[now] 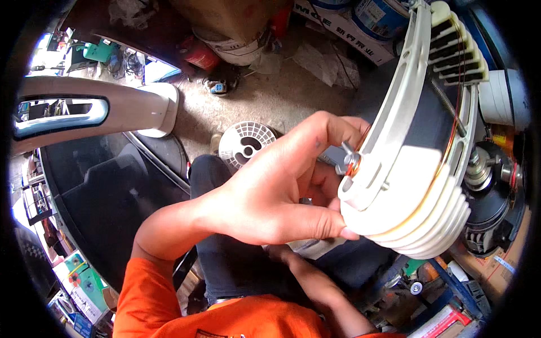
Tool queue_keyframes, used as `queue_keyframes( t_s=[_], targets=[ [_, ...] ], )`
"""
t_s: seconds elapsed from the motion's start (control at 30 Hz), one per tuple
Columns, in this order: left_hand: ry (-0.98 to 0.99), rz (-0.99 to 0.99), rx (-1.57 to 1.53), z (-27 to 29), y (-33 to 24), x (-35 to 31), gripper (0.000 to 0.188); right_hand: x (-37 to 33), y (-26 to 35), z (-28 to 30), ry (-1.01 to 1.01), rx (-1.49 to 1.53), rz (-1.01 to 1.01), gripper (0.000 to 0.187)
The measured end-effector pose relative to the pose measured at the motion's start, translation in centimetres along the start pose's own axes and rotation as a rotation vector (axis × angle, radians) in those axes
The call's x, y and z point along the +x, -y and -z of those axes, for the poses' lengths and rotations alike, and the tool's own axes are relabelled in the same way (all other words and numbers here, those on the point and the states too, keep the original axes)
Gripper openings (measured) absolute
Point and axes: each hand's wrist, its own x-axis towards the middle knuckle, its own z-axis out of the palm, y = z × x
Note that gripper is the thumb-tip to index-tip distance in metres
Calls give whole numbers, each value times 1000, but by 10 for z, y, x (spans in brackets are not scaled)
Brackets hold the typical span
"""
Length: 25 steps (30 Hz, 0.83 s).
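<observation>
My left hand (276, 197) reaches across to a white coil-winding former (408, 194) with stacked, ridged plates. Its thumb presses on the former's lower rim, while the other fingers curl behind the end of a slotted metal arm (403, 96), close to a wing nut (350, 158). Copper wire (453, 132) runs from the far ridged former (457, 48) down into the grooves of the near one. Below my left hand, my right hand (277, 252) rests low by my lap. Most of it is hidden, so its fingers do not show.
A white slotted spool (248, 142) sits on the floor beyond my knee. Left stands a dark panel (107, 208) beneath a beige curved arm (129, 110). Dark machine parts (487, 191) stand at right; tools and boxes clutter the lower right. Buckets (380, 19) line the back.
</observation>
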Motion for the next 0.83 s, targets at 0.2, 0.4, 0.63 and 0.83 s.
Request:
queue_keyframes(
  t_s=[0.2,0.4,0.63,0.83],
  targets=[
    [-25,23,29,-4,-15,4,62,-29,4,34,-77,-179,-78,40],
    [166,-176,452,-4,-37,19,49,-17,-9,43,-219,-180,69,43],
    [0,85,411,-35,-63,-15,26,-26,0,51,-244,-369,44,36],
    [271,-204,392,-25,-30,7,66,-50,38,48,-440,-334,-213,48]
  ],
)
